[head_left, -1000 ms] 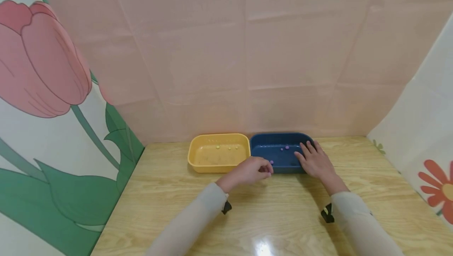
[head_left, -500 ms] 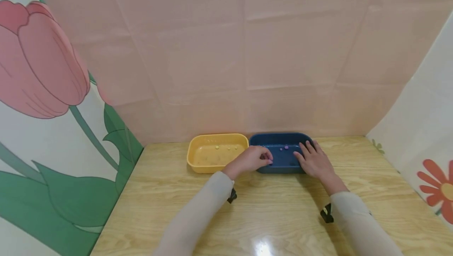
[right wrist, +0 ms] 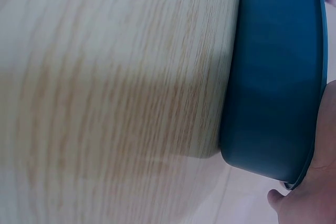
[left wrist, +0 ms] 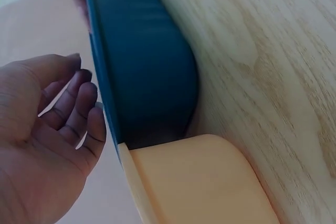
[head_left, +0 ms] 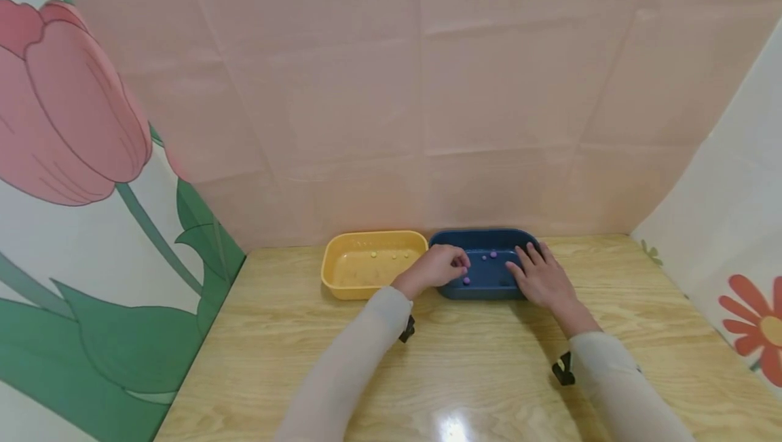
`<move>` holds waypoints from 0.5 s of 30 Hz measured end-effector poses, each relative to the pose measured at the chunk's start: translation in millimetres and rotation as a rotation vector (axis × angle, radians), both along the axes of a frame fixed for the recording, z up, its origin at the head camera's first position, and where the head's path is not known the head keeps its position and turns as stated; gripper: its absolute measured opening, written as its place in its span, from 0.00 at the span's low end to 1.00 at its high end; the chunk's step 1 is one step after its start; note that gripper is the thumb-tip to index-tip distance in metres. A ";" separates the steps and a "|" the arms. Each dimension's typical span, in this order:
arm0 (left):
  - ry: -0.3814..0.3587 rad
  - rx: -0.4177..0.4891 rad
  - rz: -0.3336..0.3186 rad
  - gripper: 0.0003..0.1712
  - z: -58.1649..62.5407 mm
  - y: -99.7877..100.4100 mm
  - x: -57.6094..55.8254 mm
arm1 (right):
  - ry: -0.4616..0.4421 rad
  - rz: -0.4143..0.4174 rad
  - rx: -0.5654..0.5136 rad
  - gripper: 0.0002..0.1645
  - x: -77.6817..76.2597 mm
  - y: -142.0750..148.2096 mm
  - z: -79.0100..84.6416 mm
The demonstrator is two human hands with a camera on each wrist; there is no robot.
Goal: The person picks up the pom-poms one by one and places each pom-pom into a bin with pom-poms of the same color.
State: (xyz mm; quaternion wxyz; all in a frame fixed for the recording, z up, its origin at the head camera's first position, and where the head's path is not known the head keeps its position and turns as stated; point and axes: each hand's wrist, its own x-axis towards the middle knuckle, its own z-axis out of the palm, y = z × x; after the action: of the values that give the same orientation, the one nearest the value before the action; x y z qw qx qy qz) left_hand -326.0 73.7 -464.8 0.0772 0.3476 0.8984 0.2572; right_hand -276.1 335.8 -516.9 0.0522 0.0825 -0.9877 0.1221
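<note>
Over the front left part of the blue tray (head_left: 489, 291) hovers my left hand (head_left: 436, 265). Its fingers are loosely bent, thumb tip near the index fingertip; the left wrist view shows nothing held between them. Just below these fingertips lies a purple ball (head_left: 466, 280) in the tray. Farther back in it are a second purple ball (head_left: 493, 254) and a smaller purple bead (head_left: 485, 258). My right hand (head_left: 544, 282) rests on the tray's right end, fingers spread and fairly straight across the rim. In the right wrist view the blue tray's wall (right wrist: 278, 77) hides most of that hand.
A yellow tray (head_left: 360, 292) stands against the blue one's left end, with a few small yellow beads (head_left: 374, 254) inside. Both trays sit on a wood-grain table (head_left: 489, 367), near its back edge. A pink cloth backdrop (head_left: 421, 123) rises behind them.
My left hand has moved up and slightly forward, from the blue tray's front edge to above its inside. The front purple ball shows again beneath the fingers. My right hand stays put.
</note>
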 end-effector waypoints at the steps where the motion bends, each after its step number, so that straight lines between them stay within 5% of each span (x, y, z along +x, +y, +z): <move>1: 0.003 -0.007 0.004 0.07 -0.3 0.6 -0.6 | -0.003 -0.001 0.003 0.44 -0.3 -0.1 0.1; 15: 0.066 -0.088 0.049 0.07 -2.6 5.1 -16.3 | -0.003 0.007 0.018 0.51 -8.6 6.3 -10.0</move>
State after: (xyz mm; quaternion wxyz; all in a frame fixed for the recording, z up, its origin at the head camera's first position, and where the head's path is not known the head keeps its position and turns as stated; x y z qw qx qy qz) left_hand -342.3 78.8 -467.4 0.0567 0.3302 0.9191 0.2075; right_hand -284.7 342.1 -526.9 0.0498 0.0861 -0.9885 0.1136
